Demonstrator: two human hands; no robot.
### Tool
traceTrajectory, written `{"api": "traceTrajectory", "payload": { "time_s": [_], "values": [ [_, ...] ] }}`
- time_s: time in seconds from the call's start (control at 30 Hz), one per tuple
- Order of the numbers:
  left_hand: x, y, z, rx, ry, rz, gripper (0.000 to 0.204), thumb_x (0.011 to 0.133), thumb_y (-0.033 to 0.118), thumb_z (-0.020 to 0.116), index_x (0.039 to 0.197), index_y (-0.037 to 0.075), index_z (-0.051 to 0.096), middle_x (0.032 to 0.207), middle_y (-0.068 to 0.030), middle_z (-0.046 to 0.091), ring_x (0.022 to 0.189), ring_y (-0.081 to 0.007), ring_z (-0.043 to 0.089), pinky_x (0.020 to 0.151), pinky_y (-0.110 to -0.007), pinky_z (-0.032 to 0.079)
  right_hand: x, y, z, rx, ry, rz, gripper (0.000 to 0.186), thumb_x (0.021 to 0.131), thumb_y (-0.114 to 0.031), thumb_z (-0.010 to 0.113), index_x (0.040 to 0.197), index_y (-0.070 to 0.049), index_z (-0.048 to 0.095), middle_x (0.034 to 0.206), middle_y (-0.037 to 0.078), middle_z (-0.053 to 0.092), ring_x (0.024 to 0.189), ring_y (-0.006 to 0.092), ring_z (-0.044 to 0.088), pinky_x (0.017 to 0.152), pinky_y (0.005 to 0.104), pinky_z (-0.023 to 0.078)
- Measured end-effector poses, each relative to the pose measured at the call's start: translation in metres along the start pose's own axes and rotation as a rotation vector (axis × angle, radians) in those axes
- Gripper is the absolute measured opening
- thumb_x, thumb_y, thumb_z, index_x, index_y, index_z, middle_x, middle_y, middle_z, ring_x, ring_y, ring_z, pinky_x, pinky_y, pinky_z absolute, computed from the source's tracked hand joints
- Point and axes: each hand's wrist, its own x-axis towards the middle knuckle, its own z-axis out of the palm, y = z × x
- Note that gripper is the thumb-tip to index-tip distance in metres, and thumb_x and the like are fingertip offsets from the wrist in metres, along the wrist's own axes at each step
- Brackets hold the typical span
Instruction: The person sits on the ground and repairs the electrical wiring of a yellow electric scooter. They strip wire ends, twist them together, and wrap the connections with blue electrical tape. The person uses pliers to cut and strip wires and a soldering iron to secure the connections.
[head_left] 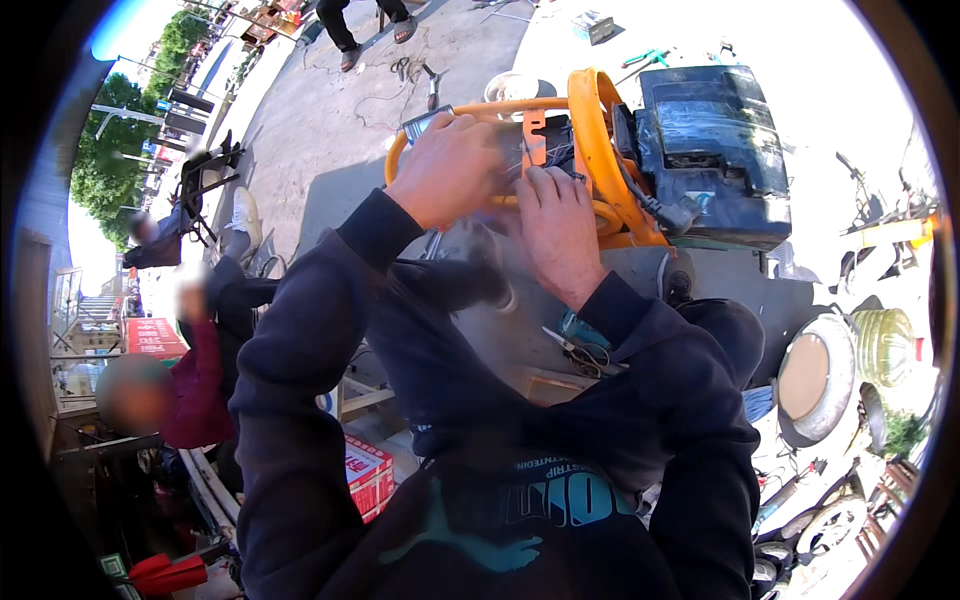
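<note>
Paved ground (470, 50), part sunlit and part shaded, forms the background. Before me is an orange tubular frame (592, 130), with a black case (715, 115) at its right end. My left hand (450, 170) is at the frame's left part, fingers curled; my right hand (560, 230) has fingers bent near a flat orange bracket (534, 145). Whether either grips anything, I cannot tell. Scissors (572, 348) lie nearer my body.

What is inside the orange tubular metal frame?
A flat, slotted orange metal bracket and what look like thin wires show inside the frame. The left hand and right hand partly cover it; what lies beneath them cannot be seen.
</note>
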Motion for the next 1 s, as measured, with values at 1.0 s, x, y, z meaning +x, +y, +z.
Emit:
{"api": "traceTrajectory", "payload": {
  "time_s": [1.0],
  "values": [
    [0.07, -0.01, -0.02, -0.263, -0.816, -0.335, 0.044, 0.094, 0.041, 0.061, 0.079, 0.003, 0.076, 0.073, -0.0096, 0.074, 0.073, -0.0193, 0.071, 0.073, -0.034, 0.056, -0.009, 0.002, -0.018, -0.282, -0.06, -0.153, 0.049, 0.092, -0.015, 0.055, 0.138, 0.004, 0.054, 0.133, 0.017, 0.057, 0.131, 0.0295, 0.049, 0.107, 0.045, 0.039]
  ]
}}
